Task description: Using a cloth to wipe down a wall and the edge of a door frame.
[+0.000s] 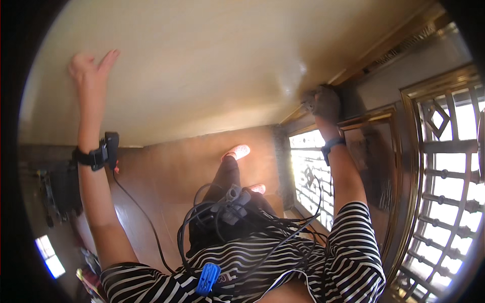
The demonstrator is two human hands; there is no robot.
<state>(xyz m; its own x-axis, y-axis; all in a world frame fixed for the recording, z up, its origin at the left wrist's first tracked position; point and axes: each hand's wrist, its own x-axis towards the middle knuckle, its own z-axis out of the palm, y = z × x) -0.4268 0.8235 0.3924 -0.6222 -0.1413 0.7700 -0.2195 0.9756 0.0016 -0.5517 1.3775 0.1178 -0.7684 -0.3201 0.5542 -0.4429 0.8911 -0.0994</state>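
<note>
My left hand (89,66) is raised in front of the pale wall (197,68) at the upper left, slightly blurred, with thumb and fingers apart and nothing in it. A dark strap with a black device (110,149) sits on that wrist, and a cable runs from it. At the right, my right hand (326,102) is at the wall's edge beside the metal door frame. A dark grey cloth or glove (327,100) covers much of it; the picture does not settle which, and the fingers are hard to make out.
A metal door with barred openings (447,189) and brass-coloured trim (411,151) stands close at the right. Below are the brown floor (159,163) and a pink clog (240,151). Black cables (183,235) hang at my waist. Dark objects stand at the left.
</note>
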